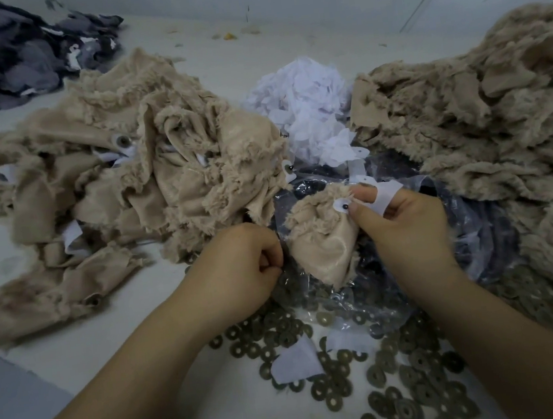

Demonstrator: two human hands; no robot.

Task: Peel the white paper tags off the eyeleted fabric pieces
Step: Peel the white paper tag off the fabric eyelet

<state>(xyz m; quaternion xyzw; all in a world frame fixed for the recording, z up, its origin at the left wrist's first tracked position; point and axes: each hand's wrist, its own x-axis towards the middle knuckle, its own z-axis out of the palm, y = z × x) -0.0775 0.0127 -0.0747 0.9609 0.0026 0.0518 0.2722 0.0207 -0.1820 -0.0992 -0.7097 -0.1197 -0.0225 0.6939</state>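
A small beige furry fabric piece [322, 238] hangs in front of me, with a white paper tag [341, 205] around a dark eyelet on its upper edge. My right hand [403, 226] pinches that tag and the fabric between thumb and forefinger; a white strip of paper lies over its fingers. My left hand [240, 267] is curled into a fist just left of the piece, and whether it grips the fabric's edge is hidden. A heap of beige pieces with tags [121, 177] lies at the left. Another beige heap [485, 132] lies at the right.
A mound of torn white paper tags [309, 110] sits between the two heaps. Several olive metal washers [406, 383] and a loose white tag [296, 362] cover the near table. A clear plastic bag [474, 222] lies under my hands. Grey fabric scraps [13, 52] are piled far left.
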